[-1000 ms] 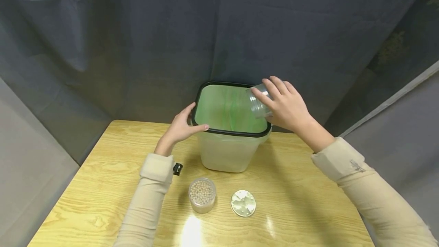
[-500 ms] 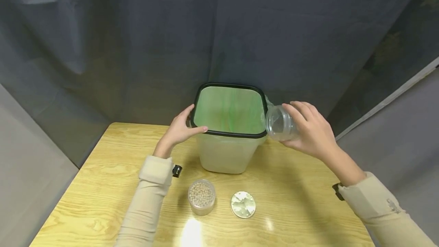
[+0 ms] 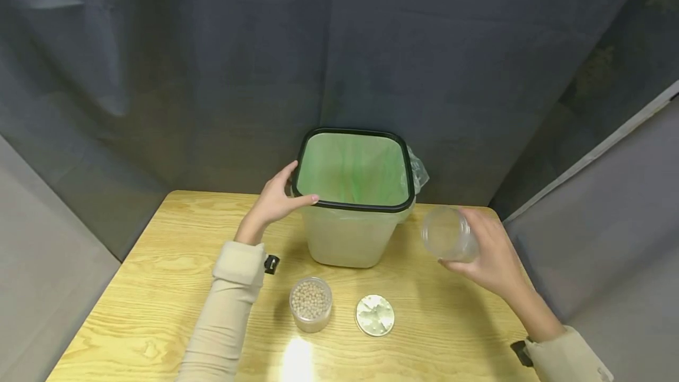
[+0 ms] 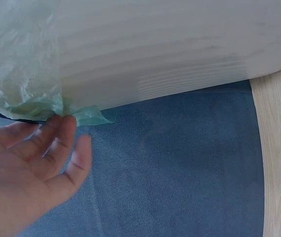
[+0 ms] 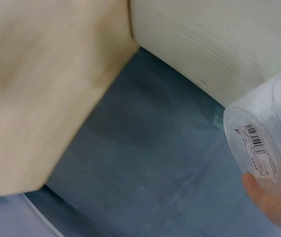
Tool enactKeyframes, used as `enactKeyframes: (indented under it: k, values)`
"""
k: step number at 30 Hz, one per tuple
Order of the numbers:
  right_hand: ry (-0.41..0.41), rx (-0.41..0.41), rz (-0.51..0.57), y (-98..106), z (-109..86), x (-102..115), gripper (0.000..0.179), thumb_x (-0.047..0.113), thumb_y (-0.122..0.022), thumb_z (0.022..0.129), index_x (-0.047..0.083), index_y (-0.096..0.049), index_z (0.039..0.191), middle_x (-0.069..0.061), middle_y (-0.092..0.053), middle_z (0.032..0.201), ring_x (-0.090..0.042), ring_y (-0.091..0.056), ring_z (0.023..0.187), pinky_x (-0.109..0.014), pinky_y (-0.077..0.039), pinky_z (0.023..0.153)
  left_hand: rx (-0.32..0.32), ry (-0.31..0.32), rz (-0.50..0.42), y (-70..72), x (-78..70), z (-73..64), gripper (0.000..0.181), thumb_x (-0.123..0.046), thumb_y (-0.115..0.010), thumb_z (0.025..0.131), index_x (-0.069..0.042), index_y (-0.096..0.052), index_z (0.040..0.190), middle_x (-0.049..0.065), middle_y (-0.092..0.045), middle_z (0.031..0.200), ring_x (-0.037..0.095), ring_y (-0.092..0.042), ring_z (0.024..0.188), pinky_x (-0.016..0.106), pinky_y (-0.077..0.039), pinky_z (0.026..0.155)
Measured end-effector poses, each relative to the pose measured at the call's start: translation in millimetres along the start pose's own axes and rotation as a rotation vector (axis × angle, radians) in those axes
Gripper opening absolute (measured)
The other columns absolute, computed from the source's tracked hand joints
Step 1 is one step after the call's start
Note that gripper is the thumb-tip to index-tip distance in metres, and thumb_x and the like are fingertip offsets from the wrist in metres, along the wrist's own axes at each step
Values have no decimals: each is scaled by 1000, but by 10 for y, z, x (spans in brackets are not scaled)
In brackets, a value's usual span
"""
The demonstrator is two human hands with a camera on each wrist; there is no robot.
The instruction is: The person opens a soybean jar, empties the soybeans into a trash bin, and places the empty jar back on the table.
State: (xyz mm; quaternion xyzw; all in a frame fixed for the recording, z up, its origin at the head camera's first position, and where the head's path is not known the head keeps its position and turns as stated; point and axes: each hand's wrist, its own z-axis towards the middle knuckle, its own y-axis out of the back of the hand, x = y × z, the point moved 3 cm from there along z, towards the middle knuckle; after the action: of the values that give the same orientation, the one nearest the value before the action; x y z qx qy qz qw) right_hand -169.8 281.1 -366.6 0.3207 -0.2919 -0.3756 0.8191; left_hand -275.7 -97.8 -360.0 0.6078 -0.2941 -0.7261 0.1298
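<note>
Over the wood-grain counter, gripping a clear plastic jar in curled fingers of the right hand, right of the bag-lined bin, touched by spread fingers of the left hand. Apparently mid-carry; probably needs levelling next.

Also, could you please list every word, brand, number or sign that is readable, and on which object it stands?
No text can be read.
Clear round plastic jar: the pale barcode label on its base carries print too small and blurred.
Beige right sleeve: a faint mark, too unclear to tell whether it is lettering.
</note>
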Motion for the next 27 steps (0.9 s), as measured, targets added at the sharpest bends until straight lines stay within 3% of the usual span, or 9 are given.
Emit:
enactKeyframes:
  k: [8, 17, 27]
  values:
    - [-133, 14, 59, -297, -318, -111, 95, 21, -89, 39, 1, -47, 122, -19, -54, 113, -39, -48, 100, -55, -40, 75, -4, -2, -6, 15, 12, 1, 94, -42, -70, 76, -10, -16, 146, 12, -21, 148, 33, -27, 130, 50, -29, 101]
    - [-320, 72, 151, -675, -789, -235, 96, 23, -89, 46, 4, -43, 128, -21, -50, 120, -42, -47, 103, -60, -42, 72, -2, -3, -5, -6, 23, 10, 94, -42, -71, 76, -10, -17, 146, 13, -23, 147, 33, -30, 128, 49, -30, 100]
    - [-484, 167, 254, -1010, -1096, -302, 97, 29, -87, 55, 3, -36, 132, -26, -47, 123, -47, -46, 106, -62, -42, 77, -5, -1, -10, -5, 27, 28, 94, -42, -70, 75, -11, -17, 146, 12, -23, 147, 33, -30, 128, 50, -30, 100]
